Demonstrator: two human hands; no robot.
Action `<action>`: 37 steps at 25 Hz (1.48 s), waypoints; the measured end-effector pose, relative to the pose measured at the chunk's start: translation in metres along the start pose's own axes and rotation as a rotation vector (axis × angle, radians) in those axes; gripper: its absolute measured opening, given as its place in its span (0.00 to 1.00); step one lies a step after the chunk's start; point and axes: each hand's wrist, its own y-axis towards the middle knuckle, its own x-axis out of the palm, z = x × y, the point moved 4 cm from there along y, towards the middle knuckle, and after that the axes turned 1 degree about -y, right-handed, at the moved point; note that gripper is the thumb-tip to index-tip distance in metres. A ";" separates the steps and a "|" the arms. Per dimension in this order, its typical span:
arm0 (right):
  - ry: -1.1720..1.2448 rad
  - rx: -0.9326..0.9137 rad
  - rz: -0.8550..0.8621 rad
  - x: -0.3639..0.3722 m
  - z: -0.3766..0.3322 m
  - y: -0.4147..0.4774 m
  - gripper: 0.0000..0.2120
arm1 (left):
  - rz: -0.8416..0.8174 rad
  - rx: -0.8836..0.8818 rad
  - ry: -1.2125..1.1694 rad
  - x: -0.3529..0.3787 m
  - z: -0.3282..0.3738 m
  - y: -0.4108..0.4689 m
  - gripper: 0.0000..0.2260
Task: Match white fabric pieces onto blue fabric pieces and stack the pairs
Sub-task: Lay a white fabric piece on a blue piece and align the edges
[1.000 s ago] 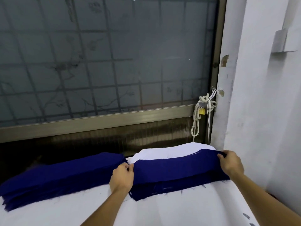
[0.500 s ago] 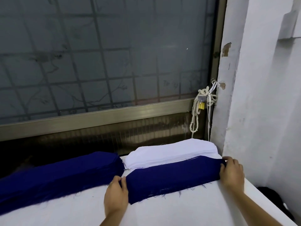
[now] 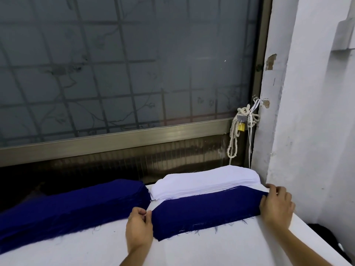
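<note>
**A:** Where is the blue fabric piece (image 3: 207, 210)?

**B:** Flat on the white desk (image 3: 192, 250), toward its right end. The long side runs left to right and climbs a little toward the right. Loose threads fray from the near edge. Whether it is one layer or several, I cannot tell.

**A:** And the hands?

**B:** One at each end. The left hand (image 3: 139, 227) sits at the left end with its fingers curled. Its thumb and forefinger meet on the far left corner of the cloth, so it pinches that corner. The right hand (image 3: 276, 205) lies at the right end, fingers bent over the short edge and touching it. Its thumb is hidden, so I cannot tell whether it grips the cloth or only presses on it.

**A:** What lies behind the piece?

**B:** The white fabric stack (image 3: 205, 181), a thick pile just beyond the far edge and touching it. Its layers show along the near side.

**A:** Anything to the left?

**B:** The blue fabric stack (image 3: 67, 206), a long, thick pile running off toward the left side of the view. Its right end is just beside the white pile and near the left hand, apart from the single piece.

**A:** And around the desk?

**B:** A frosted window (image 3: 124, 64) with a grid of bars behind the glass stands along the far side. A pale rope (image 3: 233, 137) is knotted at the right of its frame, with a yellow padlock (image 3: 241, 127) hanging there. A white wall (image 3: 317, 112) rises on the right, close to the right hand.
</note>
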 end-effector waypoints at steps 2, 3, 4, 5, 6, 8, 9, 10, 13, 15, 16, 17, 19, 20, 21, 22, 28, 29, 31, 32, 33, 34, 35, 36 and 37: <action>0.005 -0.104 -0.040 -0.001 -0.035 -0.010 0.16 | 0.020 0.022 -0.025 -0.007 0.010 0.006 0.05; 0.032 -0.157 -0.077 -0.001 -0.056 -0.014 0.15 | 0.027 0.052 -0.041 -0.012 0.018 0.011 0.05; 0.074 -0.210 -0.112 0.000 -0.080 -0.019 0.13 | 0.028 0.092 -0.055 -0.020 0.027 0.017 0.05; 0.128 -0.264 -0.144 0.000 -0.106 -0.024 0.12 | 0.029 0.135 -0.062 -0.030 0.037 0.025 0.04; 0.181 -0.319 -0.178 0.000 -0.133 -0.030 0.10 | 0.034 0.172 -0.058 -0.044 0.044 0.035 0.04; 0.261 -0.408 -0.249 0.001 -0.184 -0.042 0.08 | 0.055 0.235 -0.038 -0.074 0.053 0.056 0.03; 0.290 -0.443 -0.286 0.002 -0.211 -0.050 0.07 | 0.074 0.255 -0.021 -0.094 0.052 0.068 0.03; 0.312 -0.475 -0.323 0.003 -0.237 -0.058 0.06 | 0.093 0.268 0.002 -0.114 0.049 0.079 0.03; 0.366 -0.590 -0.424 0.005 -0.309 -0.088 0.05 | 0.127 0.263 0.099 -0.172 0.022 0.110 0.03; 0.366 -0.679 -0.462 0.010 -0.350 -0.109 0.05 | 0.132 0.234 0.197 -0.208 -0.006 0.128 0.04; 0.362 -0.716 -0.476 0.013 -0.366 -0.119 0.05 | 0.129 0.220 0.249 -0.224 -0.021 0.135 0.05; 0.356 -0.747 -0.494 0.016 -0.379 -0.128 0.05 | 0.122 0.206 0.296 -0.237 -0.034 0.142 0.06; 0.340 -0.799 -0.546 0.028 -0.407 -0.150 0.06 | 0.096 0.184 0.386 -0.259 -0.061 0.154 0.09; 0.324 -0.824 -0.568 0.034 -0.419 -0.160 0.07 | 0.077 0.173 0.421 -0.266 -0.072 0.159 0.11; 0.304 -0.851 -0.585 0.041 -0.430 -0.170 0.09 | 0.052 0.157 0.441 -0.271 -0.081 0.163 0.13; 0.283 -0.877 -0.599 0.047 -0.440 -0.180 0.10 | 0.020 0.136 0.468 -0.274 -0.089 0.166 0.16; 0.197 -0.933 -0.600 0.080 -0.479 -0.221 0.12 | -0.012 0.131 0.475 -0.270 -0.114 0.175 0.08; 0.193 -0.937 -0.592 0.083 -0.483 -0.225 0.13 | -0.019 0.129 0.454 -0.270 -0.114 0.176 0.06; 0.195 -0.955 -0.594 0.087 -0.492 -0.233 0.15 | -0.035 0.146 0.481 -0.269 -0.113 0.175 0.06; 0.200 -0.970 -0.599 0.089 -0.497 -0.237 0.16 | -0.029 0.168 0.501 -0.268 -0.112 0.173 0.06; 0.211 -0.986 -0.608 0.090 -0.501 -0.241 0.18 | -0.028 0.196 0.519 -0.268 -0.111 0.172 0.05; 0.227 -1.003 -0.618 0.091 -0.507 -0.247 0.20 | -0.039 0.224 0.534 -0.267 -0.112 0.170 0.05; 0.250 -1.022 -0.627 0.091 -0.513 -0.252 0.22 | -0.055 0.251 0.549 -0.267 -0.112 0.169 0.05; 0.275 -1.040 -0.636 0.091 -0.519 -0.258 0.23 | -0.073 0.276 0.568 -0.267 -0.113 0.167 0.06; 0.299 -1.061 -0.638 0.089 -0.526 -0.264 0.24 | -0.080 0.307 0.587 -0.269 -0.114 0.166 0.07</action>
